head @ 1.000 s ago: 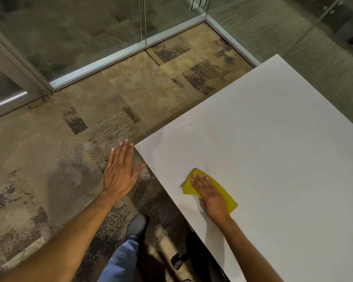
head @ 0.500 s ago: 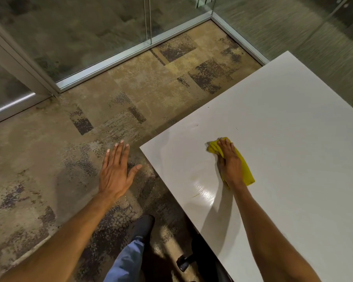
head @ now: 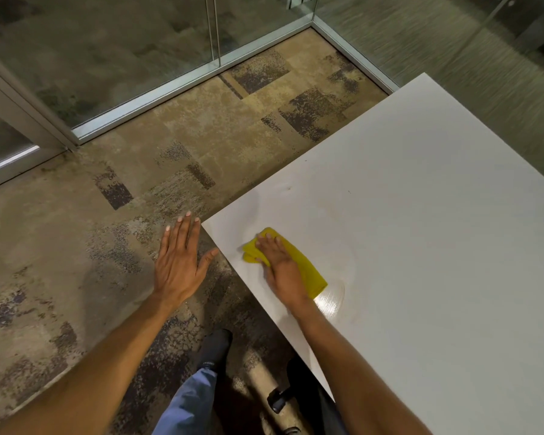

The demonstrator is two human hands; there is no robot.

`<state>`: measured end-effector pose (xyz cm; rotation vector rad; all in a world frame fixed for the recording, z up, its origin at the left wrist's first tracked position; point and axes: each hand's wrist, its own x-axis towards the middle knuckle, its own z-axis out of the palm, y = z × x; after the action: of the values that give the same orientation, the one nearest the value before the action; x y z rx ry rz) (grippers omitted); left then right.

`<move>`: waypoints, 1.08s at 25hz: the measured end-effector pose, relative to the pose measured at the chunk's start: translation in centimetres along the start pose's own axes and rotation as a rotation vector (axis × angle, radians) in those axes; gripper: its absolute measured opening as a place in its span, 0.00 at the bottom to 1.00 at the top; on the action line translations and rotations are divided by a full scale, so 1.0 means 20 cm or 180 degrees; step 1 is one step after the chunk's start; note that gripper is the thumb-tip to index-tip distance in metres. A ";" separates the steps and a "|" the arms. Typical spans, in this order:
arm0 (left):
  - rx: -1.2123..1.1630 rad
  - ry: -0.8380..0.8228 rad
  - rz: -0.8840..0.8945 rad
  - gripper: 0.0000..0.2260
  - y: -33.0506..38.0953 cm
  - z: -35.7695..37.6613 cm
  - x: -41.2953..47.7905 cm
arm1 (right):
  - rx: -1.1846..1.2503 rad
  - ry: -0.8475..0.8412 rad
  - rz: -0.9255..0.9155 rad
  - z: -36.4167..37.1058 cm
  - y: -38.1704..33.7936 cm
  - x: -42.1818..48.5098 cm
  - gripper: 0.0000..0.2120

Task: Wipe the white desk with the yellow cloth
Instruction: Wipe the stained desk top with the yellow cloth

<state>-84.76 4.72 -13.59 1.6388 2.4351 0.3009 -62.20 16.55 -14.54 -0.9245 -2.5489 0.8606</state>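
The white desk (head: 421, 221) fills the right side of the view, its near-left corner pointing toward me. A folded yellow cloth (head: 308, 271) lies on the desk close to that corner. My right hand (head: 280, 265) presses flat on top of the cloth, fingers pointing toward the corner, covering its middle. My left hand (head: 179, 259) hovers off the desk over the carpet, palm down with fingers spread, its thumb tip near the desk's left edge. A damp shiny streak shows on the desk just right of the cloth.
Patterned brown carpet (head: 107, 246) covers the floor left of the desk. Glass walls with metal frames (head: 182, 86) run along the back. Below the desk edge are my dark shoe (head: 214, 346), blue trouser leg and a chair caster (head: 278, 400).
My right hand has slid the cloth back from farther in on the desk toward the near-left corner, leaving a damp streak. The left hand stays hovering beside the desk.
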 end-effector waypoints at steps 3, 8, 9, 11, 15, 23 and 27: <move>0.0007 0.0007 0.0012 0.37 0.02 -0.02 0.00 | 0.0053 -0.0165 -0.0055 0.07 -0.10 -0.14 0.23; -0.0008 -0.0005 0.0027 0.37 0.05 -0.02 -0.01 | -0.0028 -0.0282 -0.0062 0.12 -0.16 -0.39 0.28; -0.0011 -0.0009 0.0026 0.37 0.05 -0.01 -0.02 | -0.0054 -0.0249 -0.0082 0.12 -0.17 -0.44 0.29; -0.0007 -0.0017 0.0028 0.36 0.06 -0.01 -0.04 | -0.0144 -0.0175 -0.0182 0.10 -0.17 -0.54 0.31; -0.0017 -0.0052 -0.0016 0.36 0.06 0.00 -0.06 | -0.0322 -0.0206 -0.0308 0.02 -0.08 -0.70 0.31; -0.0055 -0.0092 -0.0051 0.38 -0.02 -0.02 -0.06 | -0.0384 -0.0004 -0.0311 -0.16 0.17 -0.61 0.26; -0.0028 -0.0111 -0.0070 0.37 -0.03 0.00 -0.05 | -0.0353 -0.0081 -0.0349 -0.22 0.29 -0.54 0.30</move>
<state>-84.93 3.51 -13.77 1.5992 2.4210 0.2768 -49.32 15.05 -15.48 -0.8007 -2.6641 0.7104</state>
